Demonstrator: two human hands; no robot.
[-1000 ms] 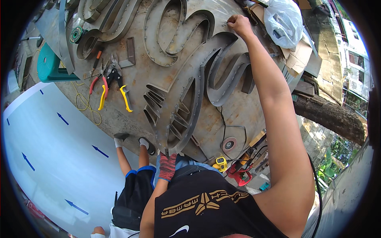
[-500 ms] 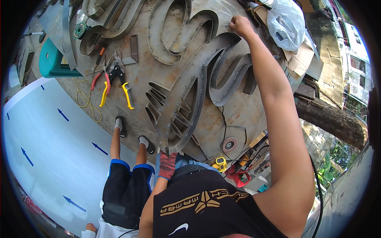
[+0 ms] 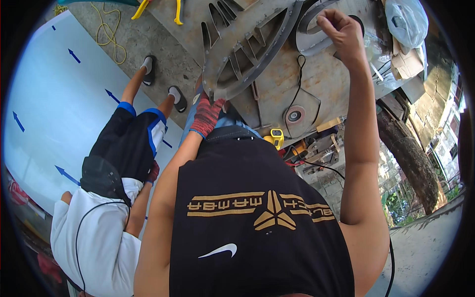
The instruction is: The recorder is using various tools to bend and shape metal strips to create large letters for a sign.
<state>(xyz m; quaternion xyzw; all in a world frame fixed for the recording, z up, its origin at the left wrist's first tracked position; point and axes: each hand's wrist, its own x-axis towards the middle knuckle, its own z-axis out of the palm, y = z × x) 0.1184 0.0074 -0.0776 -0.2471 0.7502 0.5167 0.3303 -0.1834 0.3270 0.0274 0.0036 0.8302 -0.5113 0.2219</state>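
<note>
My left hand (image 3: 207, 115), in a red and grey knit glove, is closed round the near tip of a grey sheet-metal letter frame (image 3: 274, 58). The frame has curved upright walls and several narrow cut-out strokes. It lies on a rust-stained metal worktable (image 3: 277, 94). Above the table's right part is my bare right hand (image 3: 344, 34), its fingers curled in a pinch; whatever they hold, if anything, cannot be made out. Just left of that hand is a curved metal strip (image 3: 304, 42), partly hidden by it.
An abrasive disc (image 3: 295, 115) and black cord lie near the table's front edge, beside a yellow tool battery (image 3: 275, 137). A plastic bag (image 3: 406, 22) sits far right. At left, a co-worker (image 3: 99, 232) stands by a large white sheet (image 3: 44, 114) with blue arrows.
The view has tipped toward my body, so the table sits higher in the picture. My right hand has come nearer and to the right over the table. My left hand keeps its hold.
</note>
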